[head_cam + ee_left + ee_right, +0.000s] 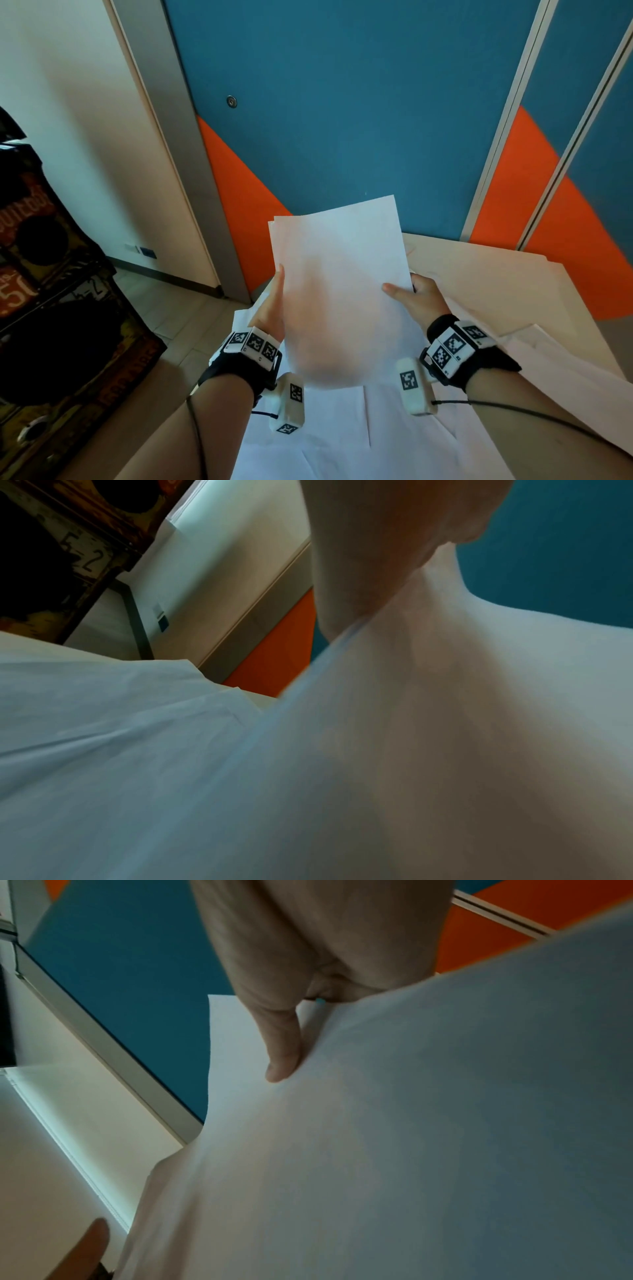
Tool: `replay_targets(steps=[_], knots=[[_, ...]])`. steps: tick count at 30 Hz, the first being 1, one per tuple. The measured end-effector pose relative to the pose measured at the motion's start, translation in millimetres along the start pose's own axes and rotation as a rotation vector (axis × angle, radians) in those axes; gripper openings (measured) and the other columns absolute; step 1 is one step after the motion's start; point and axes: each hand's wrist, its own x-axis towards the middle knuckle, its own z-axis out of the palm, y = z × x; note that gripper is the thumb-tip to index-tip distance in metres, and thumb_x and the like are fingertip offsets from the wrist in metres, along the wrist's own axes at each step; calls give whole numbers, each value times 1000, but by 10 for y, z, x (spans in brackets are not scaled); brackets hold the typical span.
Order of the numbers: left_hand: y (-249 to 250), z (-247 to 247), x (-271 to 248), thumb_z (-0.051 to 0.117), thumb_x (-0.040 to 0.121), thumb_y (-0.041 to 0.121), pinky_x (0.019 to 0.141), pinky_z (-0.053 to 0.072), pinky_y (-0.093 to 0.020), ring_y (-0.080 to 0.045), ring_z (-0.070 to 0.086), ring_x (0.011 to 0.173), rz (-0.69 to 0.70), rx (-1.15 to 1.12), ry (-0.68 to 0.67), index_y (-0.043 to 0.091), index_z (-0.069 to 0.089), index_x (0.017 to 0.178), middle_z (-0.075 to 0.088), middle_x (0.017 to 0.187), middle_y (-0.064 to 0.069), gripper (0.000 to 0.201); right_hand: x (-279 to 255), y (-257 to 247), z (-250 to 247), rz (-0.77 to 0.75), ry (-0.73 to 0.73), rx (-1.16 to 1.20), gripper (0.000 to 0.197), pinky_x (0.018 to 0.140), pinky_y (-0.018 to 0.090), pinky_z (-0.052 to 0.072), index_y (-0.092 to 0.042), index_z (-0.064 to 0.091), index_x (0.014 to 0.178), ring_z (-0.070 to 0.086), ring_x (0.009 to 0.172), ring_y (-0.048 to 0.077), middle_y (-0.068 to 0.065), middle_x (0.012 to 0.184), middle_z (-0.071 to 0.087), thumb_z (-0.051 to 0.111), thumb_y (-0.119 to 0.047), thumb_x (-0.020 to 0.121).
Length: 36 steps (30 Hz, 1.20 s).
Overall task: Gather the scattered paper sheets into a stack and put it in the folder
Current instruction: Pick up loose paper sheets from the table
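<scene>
White paper fills the figure: the left hand (270, 308) grips the left edge of the stack (342, 291), and the right hand (416, 298) pinches its right edge, thumb on the near face. The stack is held upright above the desk (496, 274), its top edges uneven. More loose sheets (342, 428) lie flat on the desk's near side. A tan folder (479, 270) seems to lie toward the far right corner. Gathering is judged the step in hand. Next: square the edges, collect the remaining sheets, then carry all to the folder.
</scene>
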Motion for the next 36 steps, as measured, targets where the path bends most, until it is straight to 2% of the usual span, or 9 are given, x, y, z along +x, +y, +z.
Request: replay_targets(steps=[4,8,13,16,19,23,26,30,36], knots=[[-58,34,21,81,59,47,103,42,-47,-30,59,111,11,122,33,12,56,129,67,113,-9,82,25,13,0,-24,11,5,12,62,15,47,-7,66,94,61,73,13,4,86,66,67,-7,83],[-151,-23,90,66,84,7,92,49,-46,-32,60,91,71,321,208,-10,55,121,65,91,-13,42,76,44,54,-38,-50,-48,11,62,11,50,-5,68,91,61,71,13,2,81,66,70,-9,81],[-110,-207,241,59,88,6,83,48,-36,-29,57,94,118,360,454,-8,52,124,59,100,-14,39,310,46,66,-38,-55,-170,14,53,23,43,-9,61,100,55,61,18,2,77,53,62,-17,88],[-14,-354,336,57,89,3,81,41,-30,-27,54,94,152,324,509,-10,50,125,60,112,-20,38,559,121,-45,28,49,-248,16,62,27,46,-11,58,103,58,70,21,5,82,55,60,-18,89],[87,-494,523,58,89,4,82,41,-31,-35,57,105,139,308,513,-10,49,126,59,118,-23,40,807,289,-121,119,102,-432,27,78,25,42,-8,60,110,57,86,25,13,97,64,62,-17,85],[168,-617,758,57,89,2,80,41,-30,-24,53,92,115,305,490,-12,50,124,60,112,-23,39,1021,517,-107,220,100,-631,36,93,27,40,-7,58,118,55,113,29,14,123,60,65,-17,84],[229,-708,933,56,90,2,73,44,-31,-25,55,83,95,296,484,-13,51,123,63,102,-21,36,1173,686,2,289,80,-718,41,95,29,41,-7,56,120,54,116,30,14,128,57,67,-21,83],[265,-806,1182,56,90,1,82,42,-30,-29,55,93,75,307,487,-13,51,123,58,120,-27,36,1403,851,190,339,22,-776,55,93,29,42,-2,53,126,54,117,31,16,131,54,72,-26,80],[237,-928,1491,58,89,2,80,44,-32,-23,54,89,40,326,487,-12,52,122,59,118,-25,37,1603,1088,450,428,-10,-858,79,105,39,40,-7,35,141,42,128,34,18,141,34,74,-32,77]])
